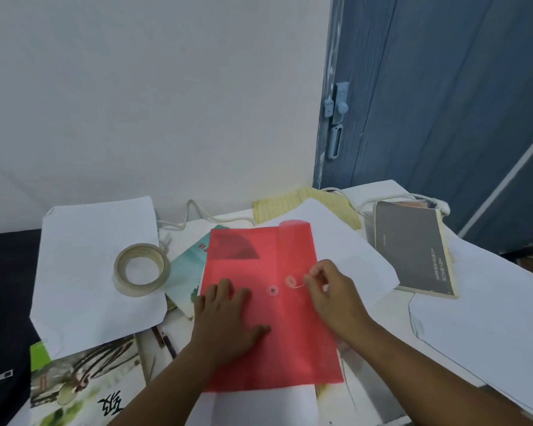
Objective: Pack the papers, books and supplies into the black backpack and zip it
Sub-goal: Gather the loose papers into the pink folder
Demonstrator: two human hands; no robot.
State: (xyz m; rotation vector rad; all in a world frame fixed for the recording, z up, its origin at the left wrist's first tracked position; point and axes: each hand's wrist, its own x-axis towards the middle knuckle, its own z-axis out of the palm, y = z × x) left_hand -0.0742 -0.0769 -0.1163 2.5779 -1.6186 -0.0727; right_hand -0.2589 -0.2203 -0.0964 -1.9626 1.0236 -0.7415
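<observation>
On the cluttered table point(490, 333) in front of us lies the red envelope folder point(271, 348), flat on white sheets. Our left hand point(228, 321) presses it down with fingers straight and slightly spread, while our right hand point(330, 290) pinches the thin string point(296, 279) beside the two closure discs point(273, 290). We judge the step to be winding or unwinding that string; which one we cannot tell. To do it well, we keep the left palm firm so the folder does not slide, and lead the string in small, taut loops close around the discs. At the far left edge a dark shape may be the black backpack point(3, 302); the tape roll point(141, 269) and grey book point(413, 250) await packing
</observation>
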